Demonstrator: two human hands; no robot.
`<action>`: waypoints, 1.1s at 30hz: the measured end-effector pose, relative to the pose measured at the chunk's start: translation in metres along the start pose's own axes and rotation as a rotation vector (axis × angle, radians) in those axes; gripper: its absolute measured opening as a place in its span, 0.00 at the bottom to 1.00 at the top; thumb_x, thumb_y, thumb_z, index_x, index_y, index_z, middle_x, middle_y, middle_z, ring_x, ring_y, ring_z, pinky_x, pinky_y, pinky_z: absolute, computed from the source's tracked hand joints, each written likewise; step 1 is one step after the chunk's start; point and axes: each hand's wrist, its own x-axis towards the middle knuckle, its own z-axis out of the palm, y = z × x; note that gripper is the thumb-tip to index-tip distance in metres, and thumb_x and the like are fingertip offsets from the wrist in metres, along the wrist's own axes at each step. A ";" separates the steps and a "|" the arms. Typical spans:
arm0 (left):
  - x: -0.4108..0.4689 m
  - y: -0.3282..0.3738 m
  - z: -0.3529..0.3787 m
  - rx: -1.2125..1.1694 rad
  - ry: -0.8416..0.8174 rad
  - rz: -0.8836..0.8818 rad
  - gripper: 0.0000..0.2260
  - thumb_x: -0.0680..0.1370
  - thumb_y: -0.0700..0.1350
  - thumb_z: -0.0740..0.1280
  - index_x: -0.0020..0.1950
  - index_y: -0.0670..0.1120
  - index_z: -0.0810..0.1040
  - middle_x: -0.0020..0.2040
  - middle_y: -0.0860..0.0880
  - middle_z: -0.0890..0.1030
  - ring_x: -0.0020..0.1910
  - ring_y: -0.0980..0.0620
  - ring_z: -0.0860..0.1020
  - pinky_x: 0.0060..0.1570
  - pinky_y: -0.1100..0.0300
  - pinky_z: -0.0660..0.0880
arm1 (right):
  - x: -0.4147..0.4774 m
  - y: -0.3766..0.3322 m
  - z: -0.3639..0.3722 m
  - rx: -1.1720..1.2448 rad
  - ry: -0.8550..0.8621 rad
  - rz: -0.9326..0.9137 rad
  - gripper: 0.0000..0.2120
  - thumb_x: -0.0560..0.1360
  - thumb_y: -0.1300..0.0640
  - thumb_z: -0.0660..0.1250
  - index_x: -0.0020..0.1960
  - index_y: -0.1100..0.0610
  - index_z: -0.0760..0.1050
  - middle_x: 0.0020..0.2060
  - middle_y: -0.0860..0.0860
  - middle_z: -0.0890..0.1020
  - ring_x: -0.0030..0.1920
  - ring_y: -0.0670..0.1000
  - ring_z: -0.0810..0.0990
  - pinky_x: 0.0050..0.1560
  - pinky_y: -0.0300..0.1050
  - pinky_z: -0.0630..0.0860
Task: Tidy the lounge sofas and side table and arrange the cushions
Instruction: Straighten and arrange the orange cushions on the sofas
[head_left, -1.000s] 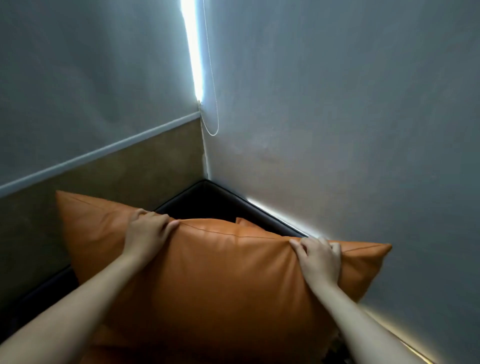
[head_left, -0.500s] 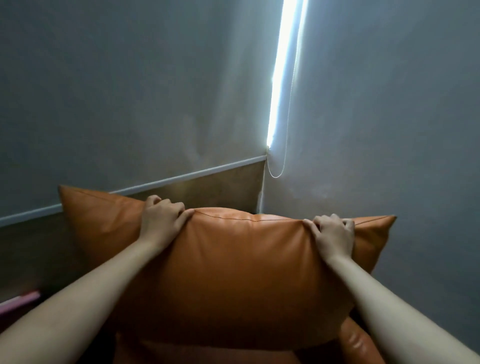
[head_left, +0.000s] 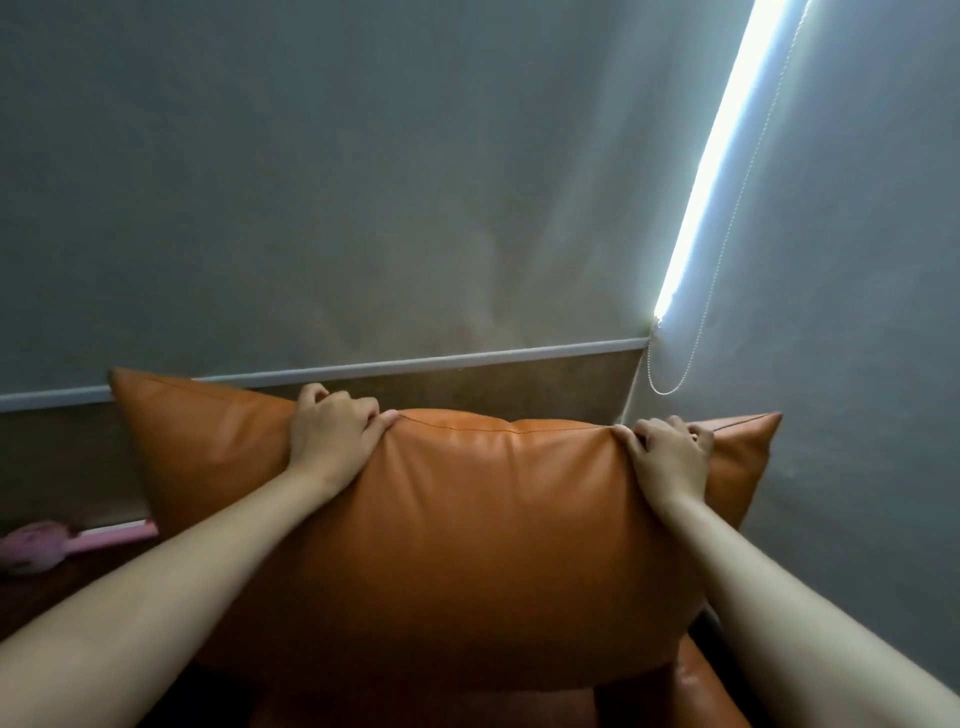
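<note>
Right now, in the head view, the orange cushion (head_left: 467, 519) stands on edge before the far wall (head_left: 363, 182), its long axis running left to right. The left hand (head_left: 332, 434) and right hand (head_left: 670, 457) both curl their fingers (head_left: 358, 405) over its top seam, the right hand nearer a corner.

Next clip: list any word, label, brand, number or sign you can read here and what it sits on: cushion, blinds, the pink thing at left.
None can be read.
The orange leather cushion, gripped along its top edge by the left hand and right hand: plain, stitched seam only.
The grey blinds and bead chain: unmarked.
The pink object at the left edge: blurred, no print discernible.
</note>
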 end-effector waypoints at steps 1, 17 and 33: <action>0.003 0.001 0.003 0.002 -0.003 -0.023 0.16 0.79 0.54 0.65 0.35 0.48 0.80 0.33 0.45 0.80 0.38 0.45 0.77 0.53 0.50 0.66 | 0.008 0.000 0.008 0.021 -0.007 -0.014 0.17 0.79 0.45 0.63 0.38 0.54 0.79 0.41 0.50 0.83 0.52 0.54 0.76 0.58 0.50 0.55; 0.026 0.009 0.103 0.064 -0.119 -0.231 0.16 0.80 0.56 0.62 0.41 0.49 0.82 0.38 0.46 0.83 0.41 0.47 0.78 0.55 0.52 0.64 | 0.081 0.015 0.143 0.189 -0.109 -0.110 0.14 0.79 0.46 0.62 0.47 0.53 0.83 0.47 0.49 0.85 0.55 0.54 0.75 0.59 0.50 0.55; -0.045 0.021 0.261 0.058 -0.503 -0.396 0.17 0.80 0.57 0.60 0.37 0.49 0.78 0.33 0.48 0.80 0.39 0.47 0.79 0.55 0.53 0.67 | 0.026 0.061 0.274 0.172 -0.304 -0.068 0.14 0.78 0.48 0.65 0.41 0.56 0.82 0.37 0.52 0.82 0.48 0.57 0.75 0.58 0.51 0.57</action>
